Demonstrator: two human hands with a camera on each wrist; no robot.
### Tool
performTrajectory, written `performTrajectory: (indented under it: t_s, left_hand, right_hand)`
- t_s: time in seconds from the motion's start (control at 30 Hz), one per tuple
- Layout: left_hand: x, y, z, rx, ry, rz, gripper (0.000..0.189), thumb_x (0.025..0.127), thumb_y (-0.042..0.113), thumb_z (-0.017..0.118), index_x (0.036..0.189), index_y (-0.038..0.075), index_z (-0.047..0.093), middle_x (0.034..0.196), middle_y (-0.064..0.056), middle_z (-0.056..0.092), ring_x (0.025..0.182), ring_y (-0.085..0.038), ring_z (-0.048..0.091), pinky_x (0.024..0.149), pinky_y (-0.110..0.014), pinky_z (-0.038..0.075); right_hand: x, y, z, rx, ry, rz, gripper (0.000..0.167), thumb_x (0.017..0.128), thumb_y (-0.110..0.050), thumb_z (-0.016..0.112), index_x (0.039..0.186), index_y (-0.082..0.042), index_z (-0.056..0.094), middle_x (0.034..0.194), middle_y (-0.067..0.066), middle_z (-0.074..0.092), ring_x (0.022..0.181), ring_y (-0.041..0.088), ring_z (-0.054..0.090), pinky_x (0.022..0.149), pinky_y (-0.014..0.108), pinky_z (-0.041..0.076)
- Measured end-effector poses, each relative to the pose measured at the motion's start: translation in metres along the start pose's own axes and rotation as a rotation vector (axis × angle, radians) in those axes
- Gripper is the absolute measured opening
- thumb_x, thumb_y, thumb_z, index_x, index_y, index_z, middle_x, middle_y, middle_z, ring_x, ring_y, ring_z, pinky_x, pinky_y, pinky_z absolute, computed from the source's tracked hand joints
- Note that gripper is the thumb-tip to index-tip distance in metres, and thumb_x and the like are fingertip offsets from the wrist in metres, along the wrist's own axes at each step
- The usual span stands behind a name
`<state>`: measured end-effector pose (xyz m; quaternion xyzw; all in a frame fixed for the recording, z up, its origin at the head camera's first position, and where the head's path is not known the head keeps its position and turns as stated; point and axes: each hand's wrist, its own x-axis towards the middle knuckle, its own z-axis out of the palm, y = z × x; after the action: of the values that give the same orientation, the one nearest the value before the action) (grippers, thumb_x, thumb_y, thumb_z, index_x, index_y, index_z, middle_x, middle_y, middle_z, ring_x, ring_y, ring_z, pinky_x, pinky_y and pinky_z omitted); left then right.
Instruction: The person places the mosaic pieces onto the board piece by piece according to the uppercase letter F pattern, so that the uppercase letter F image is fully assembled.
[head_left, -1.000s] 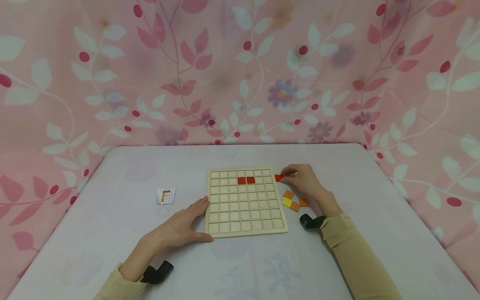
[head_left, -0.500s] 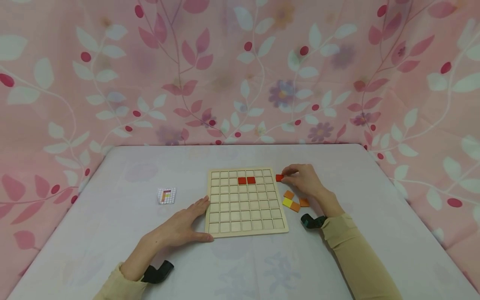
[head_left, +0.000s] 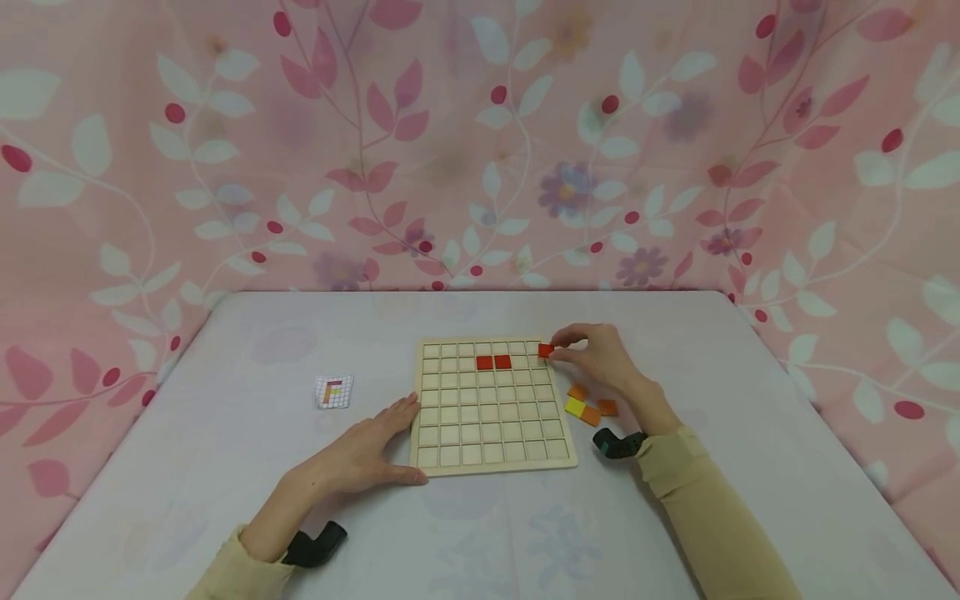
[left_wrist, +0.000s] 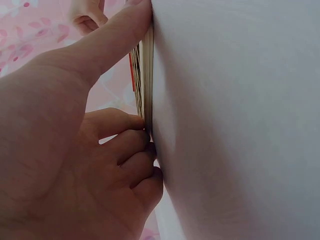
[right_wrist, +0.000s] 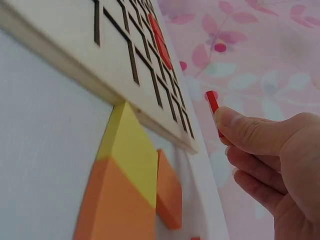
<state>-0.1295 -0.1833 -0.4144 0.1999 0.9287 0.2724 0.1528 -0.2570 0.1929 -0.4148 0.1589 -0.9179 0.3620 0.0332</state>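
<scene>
My right hand (head_left: 600, 354) pinches a thin red square tile (head_left: 546, 351) between thumb and fingertips, over the board's far right corner. In the right wrist view the tile (right_wrist: 213, 107) is held on edge, apart from the board. The pale wooden grid board (head_left: 487, 412) lies flat on the table. Two red tiles (head_left: 493, 362) sit side by side in its second row from the far edge. My left hand (head_left: 356, 458) rests against the board's left side, fingers along the edge and thumb at the near left corner. In the left wrist view its fingertips touch the board's edge (left_wrist: 148, 75).
Right of the board lie a yellow tile (head_left: 575, 407) and several orange tiles (head_left: 591, 415). A small card (head_left: 333, 392) with a coloured grid pattern lies to the left. Patterned pink cloth (head_left: 480, 167) stands behind the white table (head_left: 480, 542).
My right hand has lifted the red tile from beside the board and carried it left, over the board's far right corner. The left hand has stayed in place.
</scene>
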Motion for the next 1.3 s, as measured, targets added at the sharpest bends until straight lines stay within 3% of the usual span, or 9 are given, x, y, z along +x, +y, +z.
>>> performTrajectory:
  t_s: [0.23, 0.53, 0.77, 1.1, 1.3]
  left_hand:
    - [0.0, 0.001, 0.0, 0.004, 0.0, -0.005, 0.107, 0.078, 0.057, 0.079, 0.157, 0.005, 0.03, 0.167, -0.007, 0.02, 0.153, -0.036, 0.019, 0.117, -0.064, 0.022]
    - [0.0, 0.002, 0.0, 0.006, 0.0, -0.003, 0.106, 0.078, 0.056, 0.079, 0.157, 0.005, 0.03, 0.167, -0.008, 0.02, 0.152, -0.036, 0.02, 0.117, -0.063, 0.023]
    - [-0.001, 0.001, 0.0, 0.003, -0.002, -0.003, 0.107, 0.078, 0.056, 0.079, 0.157, 0.006, 0.029, 0.167, -0.008, 0.02, 0.152, -0.036, 0.02, 0.118, -0.062, 0.022]
    - [0.0, 0.001, -0.001, -0.006, -0.002, -0.004, 0.107, 0.078, 0.056, 0.079, 0.157, 0.005, 0.029, 0.167, -0.008, 0.02, 0.152, -0.036, 0.019, 0.118, -0.062, 0.022]
    - [0.0, 0.001, 0.0, -0.006, 0.001, 0.005, 0.107, 0.078, 0.057, 0.079, 0.157, 0.005, 0.029, 0.167, -0.008, 0.02, 0.153, -0.036, 0.019, 0.118, -0.061, 0.022]
  right_hand:
    - [0.009, -0.016, 0.013, 0.034, -0.021, -0.022, 0.02, 0.087, -0.023, 0.079, 0.105, -0.014, 0.076, 0.102, 0.004, 0.074, 0.106, 0.026, 0.062, 0.098, 0.048, 0.049]
    - [0.024, -0.041, 0.033, 0.075, -0.038, -0.11, 0.019, 0.085, -0.019, 0.081, 0.101, -0.011, 0.077, 0.096, 0.002, 0.076, 0.098, 0.022, 0.067, 0.092, 0.044, 0.053]
    - [0.031, -0.056, 0.048, 0.037, -0.047, -0.171, 0.016, 0.086, -0.017, 0.079, 0.099, -0.009, 0.077, 0.097, 0.004, 0.076, 0.096, 0.022, 0.069, 0.089, 0.041, 0.055]
    - [0.038, -0.074, 0.066, 0.016, -0.091, -0.15, 0.018, 0.087, -0.02, 0.079, 0.102, -0.01, 0.077, 0.098, 0.002, 0.077, 0.099, 0.022, 0.068, 0.09, 0.039, 0.054]
    - [0.035, -0.078, 0.074, 0.045, -0.074, -0.134, 0.014, 0.086, -0.018, 0.08, 0.097, -0.011, 0.077, 0.096, 0.002, 0.076, 0.099, 0.023, 0.068, 0.091, 0.041, 0.053]
